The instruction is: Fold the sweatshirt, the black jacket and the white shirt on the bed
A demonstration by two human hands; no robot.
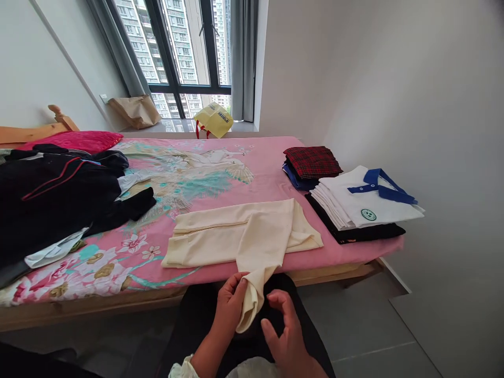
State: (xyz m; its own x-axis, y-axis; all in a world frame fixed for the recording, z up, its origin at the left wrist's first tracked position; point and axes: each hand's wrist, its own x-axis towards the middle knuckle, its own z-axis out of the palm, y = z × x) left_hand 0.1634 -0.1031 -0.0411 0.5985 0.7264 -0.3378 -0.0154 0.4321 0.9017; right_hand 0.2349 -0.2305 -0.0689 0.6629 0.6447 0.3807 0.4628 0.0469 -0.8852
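Head view: hazards at the overhanging sleeve

The cream garment (212, 236) lies folded lengthwise on the pink bed cover (271, 168), near the front edge. One sleeve (263, 244) crosses it and hangs over that edge toward the lap.

Left hand (231, 296): thumb and fingers pinched together on the sleeve's end. Right hand (285, 328): thumb and forefinger spread apart, just beside the sleeve end, apparently holding nothing.

Risk 1: slippage. A pull toward the lap could drag the folded body off the edge, since only one hand grips it (nothing visible pins the far side).

Risk 2: creasing. The sleeve end is bunched and curled; pressing it flat in this state could set a twist.

Risk 3: disturbance. The garment's right end lies just beside the stack of white shirts (338, 202) and the black garment (368, 232) beneath; a wide sweep could unsettle them.
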